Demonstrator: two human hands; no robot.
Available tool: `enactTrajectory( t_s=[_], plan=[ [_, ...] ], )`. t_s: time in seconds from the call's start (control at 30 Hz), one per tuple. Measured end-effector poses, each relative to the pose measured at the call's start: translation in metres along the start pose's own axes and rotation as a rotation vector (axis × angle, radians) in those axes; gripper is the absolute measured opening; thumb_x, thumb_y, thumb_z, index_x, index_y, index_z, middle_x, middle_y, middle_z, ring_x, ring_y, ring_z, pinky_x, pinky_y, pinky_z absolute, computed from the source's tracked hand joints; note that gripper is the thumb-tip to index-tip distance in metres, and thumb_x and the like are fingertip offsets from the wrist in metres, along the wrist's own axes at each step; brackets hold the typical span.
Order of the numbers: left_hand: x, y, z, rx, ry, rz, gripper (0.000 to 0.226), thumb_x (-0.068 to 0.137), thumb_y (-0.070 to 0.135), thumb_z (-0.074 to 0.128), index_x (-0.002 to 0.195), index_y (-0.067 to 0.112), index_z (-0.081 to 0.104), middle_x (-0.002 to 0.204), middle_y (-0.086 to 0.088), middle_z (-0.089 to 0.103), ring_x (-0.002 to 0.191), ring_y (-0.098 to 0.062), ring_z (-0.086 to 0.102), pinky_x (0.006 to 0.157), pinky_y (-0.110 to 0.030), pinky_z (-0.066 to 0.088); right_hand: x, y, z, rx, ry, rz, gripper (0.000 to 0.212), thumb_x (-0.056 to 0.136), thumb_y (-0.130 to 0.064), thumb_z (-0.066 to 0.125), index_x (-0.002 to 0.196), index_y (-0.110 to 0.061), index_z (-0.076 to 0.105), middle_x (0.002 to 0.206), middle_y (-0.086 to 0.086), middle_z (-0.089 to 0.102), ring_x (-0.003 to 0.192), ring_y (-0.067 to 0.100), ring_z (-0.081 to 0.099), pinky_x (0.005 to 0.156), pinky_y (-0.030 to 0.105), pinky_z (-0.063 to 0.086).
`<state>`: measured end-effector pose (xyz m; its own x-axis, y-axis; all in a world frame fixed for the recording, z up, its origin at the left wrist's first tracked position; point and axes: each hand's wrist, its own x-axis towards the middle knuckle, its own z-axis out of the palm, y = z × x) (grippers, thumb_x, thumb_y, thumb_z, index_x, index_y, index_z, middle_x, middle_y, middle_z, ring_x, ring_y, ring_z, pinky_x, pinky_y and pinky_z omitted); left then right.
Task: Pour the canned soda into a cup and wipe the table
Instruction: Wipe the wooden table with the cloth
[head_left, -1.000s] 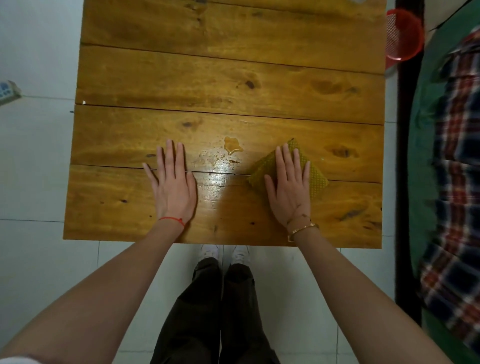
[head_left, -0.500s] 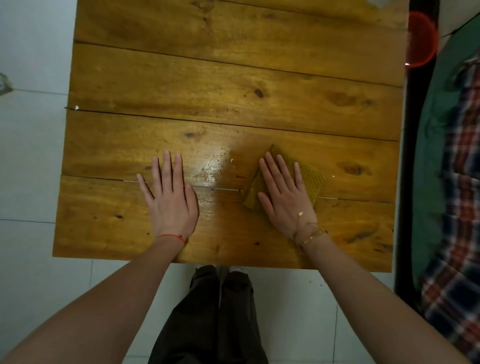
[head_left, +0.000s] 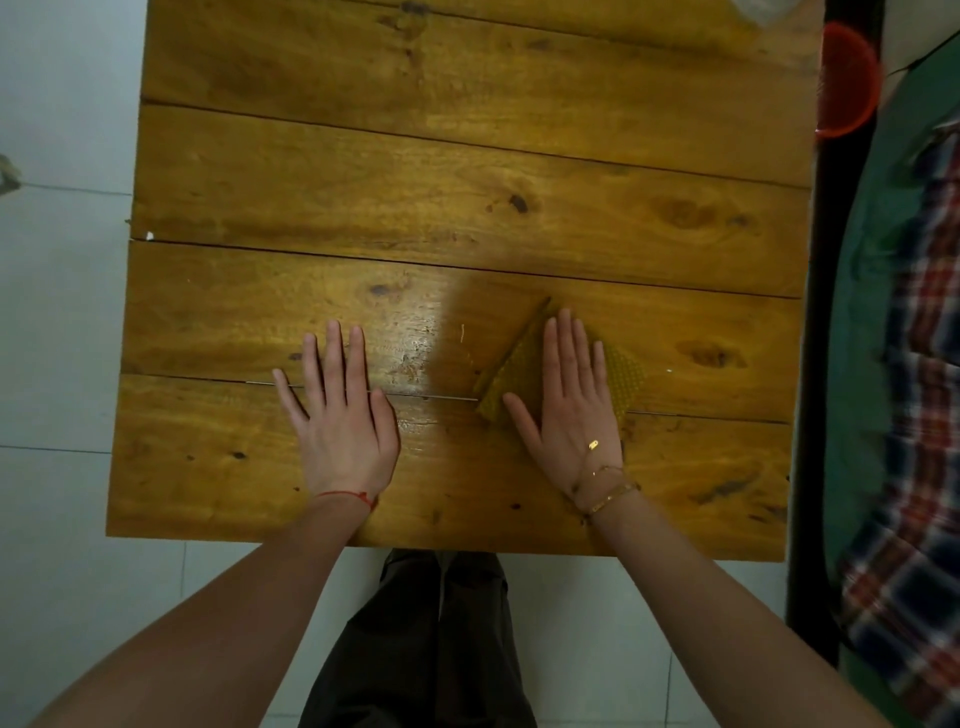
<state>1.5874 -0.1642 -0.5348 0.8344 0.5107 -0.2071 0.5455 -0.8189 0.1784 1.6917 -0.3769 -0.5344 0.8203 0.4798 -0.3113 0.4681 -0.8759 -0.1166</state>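
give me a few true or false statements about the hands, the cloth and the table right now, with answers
1. The right hand lies flat on the yellow cloth. True.
2. The left hand grips a soda can. False: it rests flat on the bare wooden table and holds nothing.
3. The cloth sits to the left of the left hand. False: it lies under the right hand, to the right of the left hand.
4. A red string bracelet is on the left wrist. True.
5. A cup stands between the two hands. False: only a shiny patch of table shows there.
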Motion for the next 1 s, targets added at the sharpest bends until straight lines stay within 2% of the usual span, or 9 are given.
enactTrajectory(
  t_s=[0.07, 0.17, 0.37, 0.43, 0.57, 0.7, 0.73, 0.9, 1.0],
  plan=[
    [0.000, 0.000, 0.000, 0.008, -0.001, -0.002, 0.065, 0.099, 0.030, 0.028, 0.158, 0.021, 0.001, 0.166, 0.000, -0.003, 0.153, -0.022, -0.006, 0.119, -0.060, 0.002, 0.018, -0.010, -0.003, 0.031, 0.023, 0.095, 0.081, 0.099, -0.059, 0.021, 0.153, -0.005, -0.005, 0.162, 0.010, -0.010, 0.150, 0.023, -0.011, 0.123, 0.046, 0.004],
    [0.000, 0.000, 0.000, 0.031, -0.002, 0.000, 0.065, 0.099, 0.030, 0.027, 0.158, 0.020, 0.001, 0.166, -0.001, -0.002, 0.153, -0.023, -0.006, 0.119, -0.060, 0.003, 0.049, -0.037, -0.010, 0.085, 0.063, 0.130, 0.079, 0.099, -0.057, 0.020, 0.154, -0.005, -0.003, 0.163, 0.010, -0.007, 0.150, 0.023, -0.009, 0.123, 0.046, 0.003],
    [0.000, -0.001, -0.001, 0.050, -0.009, 0.007, 0.064, 0.100, 0.028, 0.026, 0.157, 0.020, 0.001, 0.166, -0.001, -0.002, 0.153, -0.024, -0.005, 0.119, -0.061, 0.005, 0.035, -0.060, -0.003, 0.061, -0.002, -0.122, 0.079, 0.098, -0.060, 0.021, 0.155, -0.010, -0.004, 0.163, 0.006, -0.010, 0.150, 0.020, -0.012, 0.123, 0.044, 0.002],
    [0.000, -0.001, -0.001, 0.044, -0.009, 0.003, 0.064, 0.100, 0.027, 0.026, 0.157, 0.020, 0.001, 0.166, -0.001, -0.002, 0.153, -0.024, -0.005, 0.119, -0.061, 0.005, 0.017, -0.046, 0.002, 0.040, -0.020, -0.123, 0.077, 0.099, -0.058, 0.021, 0.155, -0.012, -0.005, 0.163, 0.005, -0.011, 0.150, 0.019, -0.012, 0.123, 0.043, 0.001],
    [0.001, -0.001, -0.001, 0.054, -0.015, 0.001, 0.064, 0.100, 0.028, 0.026, 0.157, 0.020, 0.000, 0.166, -0.002, -0.003, 0.153, -0.025, -0.005, 0.119, -0.061, 0.006, 0.029, -0.025, -0.002, 0.054, 0.037, 0.108, 0.068, 0.102, -0.049, 0.019, 0.155, -0.011, -0.002, 0.163, 0.005, -0.007, 0.150, 0.021, -0.009, 0.123, 0.045, 0.003],
    [0.000, -0.002, -0.001, 0.072, -0.021, 0.007, 0.064, 0.100, 0.028, 0.027, 0.157, 0.019, -0.001, 0.166, -0.003, -0.004, 0.153, -0.026, -0.005, 0.119, -0.061, 0.006, 0.083, -0.052, -0.014, 0.118, 0.161, 0.373, 0.064, 0.102, -0.041, 0.016, 0.155, -0.008, 0.000, 0.163, 0.009, -0.003, 0.151, 0.025, -0.005, 0.122, 0.047, 0.005],
    [0.000, -0.003, 0.000, 0.073, -0.022, 0.006, 0.064, 0.100, 0.027, 0.027, 0.157, 0.019, -0.001, 0.166, -0.003, -0.003, 0.153, -0.026, -0.005, 0.119, -0.061, 0.006, 0.090, -0.064, -0.014, 0.114, 0.154, 0.345, 0.064, 0.102, -0.041, 0.015, 0.155, -0.009, -0.001, 0.163, 0.009, -0.005, 0.150, 0.025, -0.006, 0.122, 0.047, 0.004],
    [0.000, -0.002, 0.000, 0.067, -0.015, 0.010, 0.063, 0.100, 0.026, 0.027, 0.158, 0.019, 0.003, 0.166, -0.003, 0.000, 0.153, -0.026, -0.002, 0.119, -0.061, 0.007, 0.060, -0.107, -0.002, 0.126, 0.072, -0.052, 0.062, 0.103, -0.040, 0.019, 0.155, -0.014, -0.001, 0.164, 0.003, -0.006, 0.150, 0.018, -0.009, 0.123, 0.043, 0.002],
    [0.000, -0.002, -0.001, 0.067, -0.008, 0.009, 0.063, 0.100, 0.026, 0.026, 0.158, 0.019, 0.002, 0.166, -0.003, -0.001, 0.153, -0.026, -0.002, 0.119, -0.061, 0.007, 0.042, -0.077, 0.001, 0.102, 0.063, -0.007, 0.062, 0.103, -0.041, 0.018, 0.155, -0.015, -0.003, 0.163, 0.002, -0.009, 0.150, 0.018, -0.011, 0.123, 0.042, 0.000]
  ],
)
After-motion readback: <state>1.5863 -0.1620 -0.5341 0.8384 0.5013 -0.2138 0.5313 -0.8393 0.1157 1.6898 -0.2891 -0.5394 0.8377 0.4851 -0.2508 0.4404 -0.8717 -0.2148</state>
